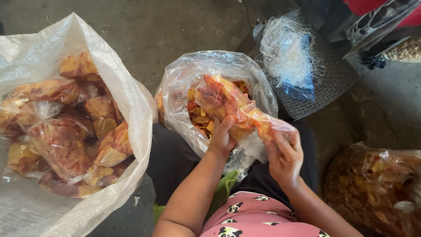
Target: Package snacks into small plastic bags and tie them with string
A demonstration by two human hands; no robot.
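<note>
Your left hand (220,137) grips the lower side of a small clear packet (228,107) of orange-red chips, its fingers (226,124) curled up against the plastic and pressed together. Your right hand (285,158) holds the packet's open, drawn-out end, the fingers closed on the loose film there; from this angle you cannot see whether the thumb pinches it or only rests on it. The packet lies slanted above the mouth of a larger clear bag (184,83), which sits on your lap against the dark trousers (173,162) and holds loose chips (202,120) of the same colour. Just beside that bag, toward the left edge of the floor (153,26), a big white woven sack (127,92) stands open, and it is filled with many sealed packets (66,131) like the one in your hands. Near your right forearm, at the right edge of the floor, another clear bag of chips (372,184) rests on its side. Beyond the lap bag, a grey perforated mat (337,77) carries a bundle of white plastic string (287,50) over a blue wrapper. A green cloth (226,188) shows between your forearms, above a pink garment with small printed animals (258,215).
</note>
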